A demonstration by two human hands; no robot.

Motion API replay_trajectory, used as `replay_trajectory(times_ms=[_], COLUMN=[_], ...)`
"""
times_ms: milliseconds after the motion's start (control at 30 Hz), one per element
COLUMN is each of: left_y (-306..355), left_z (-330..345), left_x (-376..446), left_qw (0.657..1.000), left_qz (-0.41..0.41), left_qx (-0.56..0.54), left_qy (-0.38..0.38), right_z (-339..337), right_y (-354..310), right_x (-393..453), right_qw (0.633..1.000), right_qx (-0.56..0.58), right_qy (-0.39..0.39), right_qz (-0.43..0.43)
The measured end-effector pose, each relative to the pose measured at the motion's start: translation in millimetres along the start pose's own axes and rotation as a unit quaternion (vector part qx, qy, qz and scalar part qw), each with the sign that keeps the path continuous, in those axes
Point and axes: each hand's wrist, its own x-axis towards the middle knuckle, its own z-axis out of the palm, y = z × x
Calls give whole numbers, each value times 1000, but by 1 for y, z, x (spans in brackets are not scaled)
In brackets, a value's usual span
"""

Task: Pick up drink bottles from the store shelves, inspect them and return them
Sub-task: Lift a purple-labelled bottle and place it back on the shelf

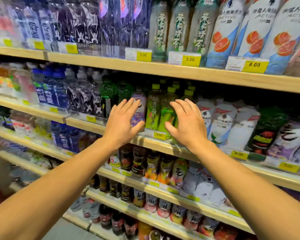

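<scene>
I hold my left hand (pixel 124 121) and right hand (pixel 185 121) spread, empty, flanking the upright green bottles (pixel 160 113), the right one nearer them.

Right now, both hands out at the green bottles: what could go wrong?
1. The green bottles stand packed tight; with neither the left hand nor the right hand gripping anything yet, pulling one out may tip its neighbours.
2. The left hand overlaps the purple bottle, so it could nudge or take that by mistake.
3. The price tag sits on the shelf edge between the hands; a low grab could knock it.
</scene>
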Motion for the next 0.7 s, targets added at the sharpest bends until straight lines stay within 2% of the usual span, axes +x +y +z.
replay_trajectory(times_ms=[333, 533, 700], left_y=[-106, -137, -150], left_z=[38, 55, 72], left_x=[2, 8, 6], left_qw=[998, 994, 992], left_qz=[47, 79, 99], left_qx=[-17, -34, -32], left_qy=[-46, -62, -78], right_z=[71, 96, 110], right_y=[-67, -86, -102], right_x=[27, 47, 80], right_qw=[997, 994, 985], right_qx=[-24, -56, -126], right_qy=[0, 8, 22], right_qz=[69, 92, 112])
